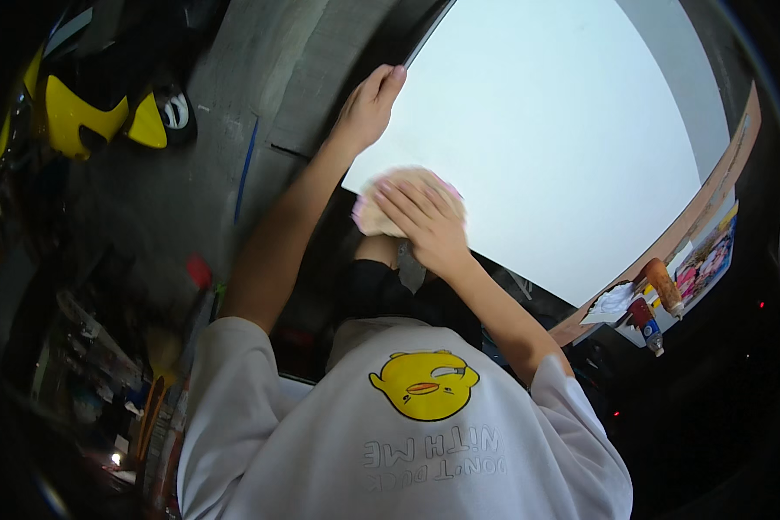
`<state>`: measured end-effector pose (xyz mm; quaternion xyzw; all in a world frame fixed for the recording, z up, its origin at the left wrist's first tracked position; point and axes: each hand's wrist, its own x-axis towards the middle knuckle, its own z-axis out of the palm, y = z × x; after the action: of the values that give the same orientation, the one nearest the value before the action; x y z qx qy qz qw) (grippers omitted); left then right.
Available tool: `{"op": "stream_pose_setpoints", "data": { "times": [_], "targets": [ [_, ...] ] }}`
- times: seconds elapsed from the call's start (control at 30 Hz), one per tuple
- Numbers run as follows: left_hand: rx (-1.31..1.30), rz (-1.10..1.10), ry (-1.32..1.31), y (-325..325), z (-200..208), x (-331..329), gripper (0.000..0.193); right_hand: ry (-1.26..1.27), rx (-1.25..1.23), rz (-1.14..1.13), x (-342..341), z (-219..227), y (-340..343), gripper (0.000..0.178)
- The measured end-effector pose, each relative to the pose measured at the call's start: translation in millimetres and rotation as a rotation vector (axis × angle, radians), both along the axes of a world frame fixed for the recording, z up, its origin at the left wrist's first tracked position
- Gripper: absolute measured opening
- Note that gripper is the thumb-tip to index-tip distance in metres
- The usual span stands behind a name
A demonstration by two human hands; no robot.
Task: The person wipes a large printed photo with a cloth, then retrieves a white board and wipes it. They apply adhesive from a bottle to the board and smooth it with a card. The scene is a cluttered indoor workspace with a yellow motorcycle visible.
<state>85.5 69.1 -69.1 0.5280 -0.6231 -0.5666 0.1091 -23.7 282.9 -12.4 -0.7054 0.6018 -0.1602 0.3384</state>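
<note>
A large white board (546,130) with a smooth, bare face fills the upper right. My left hand (373,108) is closed on its left edge, with the fingertips mostly out of sight. Under my right hand (429,221) is a cream cloth with pinkish edges (377,212), which the palm and fingers press at the board's near left corner. Part of the cloth hangs past the board's near edge, and it is slightly blurred.
On a brown ledge (711,204) along the right lie a brown bottle (663,288), a dark bottle with a pale cap (643,322) and crumpled white paper (611,303). Yellow vehicle panels (82,113) stand at the far left. Clutter with a brush (163,360) fills the lower left.
</note>
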Motion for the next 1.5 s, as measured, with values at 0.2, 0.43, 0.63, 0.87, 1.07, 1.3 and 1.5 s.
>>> {"op": "stream_pose_setpoints", "data": {
  "times": [0.2,0.43,0.63,0.87,1.07,1.3,1.5],
  "targets": [
    [-0.005,0.037,0.08,1,-3,2,0.052,0.518,-0.401,-0.392,-160,-30,-73,0.039],
    [-0.094,0.081,0.124,10,-23,7,0.046,0.065,-0.201,-0.355,-33,7,-59,0.045],
    [-0.033,0.031,0.137,5,-8,-2,0.042,0.564,-0.41,-0.572,-217,-18,-89,0.041],
    [-0.105,-0.002,0.078,4,-12,4,0.043,0.181,-0.365,-0.543,-92,-15,-125,0.038],
    [-0.045,-0.029,0.101,-3,2,-17,0.043,0.455,-0.581,-0.677,-211,-30,-176,0.041],
    [-0.072,0.0,0.022,1,13,-9,0.043,0.304,-0.299,-0.63,-119,-20,-103,0.041],
    [-0.076,-0.035,0.02,1,9,-16,0.046,0.357,-0.567,-0.814,-207,-27,-197,0.034]
  ]
}}
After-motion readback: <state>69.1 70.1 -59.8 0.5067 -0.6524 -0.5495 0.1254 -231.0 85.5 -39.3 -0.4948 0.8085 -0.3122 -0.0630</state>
